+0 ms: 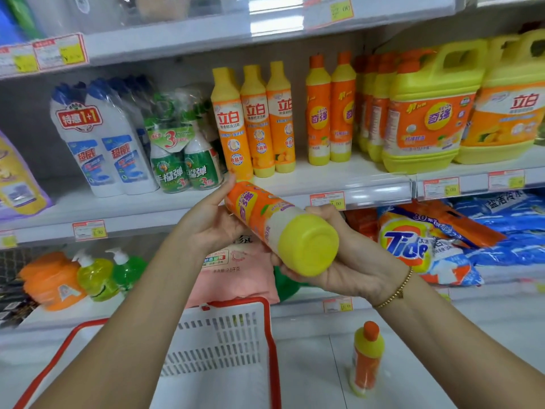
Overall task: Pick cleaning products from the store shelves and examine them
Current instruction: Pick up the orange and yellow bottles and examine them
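Head: bottle point(274, 225) atop right hand point(358, 262)

White store shelves point(324, 175) above pale tiled floor point(309, 374).

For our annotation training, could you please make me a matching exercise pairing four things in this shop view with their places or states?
Things:
1 held bottle
2 small bottle
3 basket
4 Tide bag

Places or states:
A lower shelf, right
B tilted, base toward camera
C upright on the floor
D red-rimmed, bottom of view

Pairs: 1-B, 2-C, 3-D, 4-A.
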`<state>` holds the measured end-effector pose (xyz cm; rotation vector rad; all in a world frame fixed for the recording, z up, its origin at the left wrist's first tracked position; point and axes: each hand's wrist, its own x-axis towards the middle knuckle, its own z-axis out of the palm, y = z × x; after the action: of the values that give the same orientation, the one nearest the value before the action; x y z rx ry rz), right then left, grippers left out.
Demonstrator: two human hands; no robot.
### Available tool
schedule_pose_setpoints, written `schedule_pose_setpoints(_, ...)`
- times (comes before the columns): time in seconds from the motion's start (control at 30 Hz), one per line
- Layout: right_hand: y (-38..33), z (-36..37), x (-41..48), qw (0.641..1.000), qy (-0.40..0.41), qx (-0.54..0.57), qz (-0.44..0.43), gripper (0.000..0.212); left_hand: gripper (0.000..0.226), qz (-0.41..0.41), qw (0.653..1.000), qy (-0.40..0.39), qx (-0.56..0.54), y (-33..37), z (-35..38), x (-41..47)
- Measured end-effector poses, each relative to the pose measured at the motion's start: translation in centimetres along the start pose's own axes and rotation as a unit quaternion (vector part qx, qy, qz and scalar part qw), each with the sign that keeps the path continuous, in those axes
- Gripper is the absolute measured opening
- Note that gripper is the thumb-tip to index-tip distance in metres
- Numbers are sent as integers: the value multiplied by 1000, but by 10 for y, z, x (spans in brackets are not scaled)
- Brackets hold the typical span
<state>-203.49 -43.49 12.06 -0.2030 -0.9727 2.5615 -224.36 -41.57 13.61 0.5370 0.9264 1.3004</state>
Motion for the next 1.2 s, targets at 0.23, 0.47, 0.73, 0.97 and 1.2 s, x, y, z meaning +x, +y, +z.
schedule_pose_setpoints(0.23, -4, -38, -11, 989, 30, -137, 56, 46, 49, 46, 998, 23, 27, -8, 9, 2)
schedule_pose_setpoints(0.47, -1, -109, -42, 875, 270, -387, 109, 28, 53, 134, 937, -32, 321, -69, 39, 14)
schedule_pose_setpoints(0.73, 10, -172, -76, 668, 347, -613, 240, 26, 50, 129, 818, 2, 560, -213, 1, 35)
schedule_pose_setpoints(0.97, 37, -190, -75, 640, 307, -657, 254, 33, 34, 102, 787, -3, 608, -267, -25, 37)
schedule_pose_setpoints(1.2, 37, -195, -75, 623, 296, -676, 258, 33, 44, 57, 761, -23, 646, -282, -25, 37)
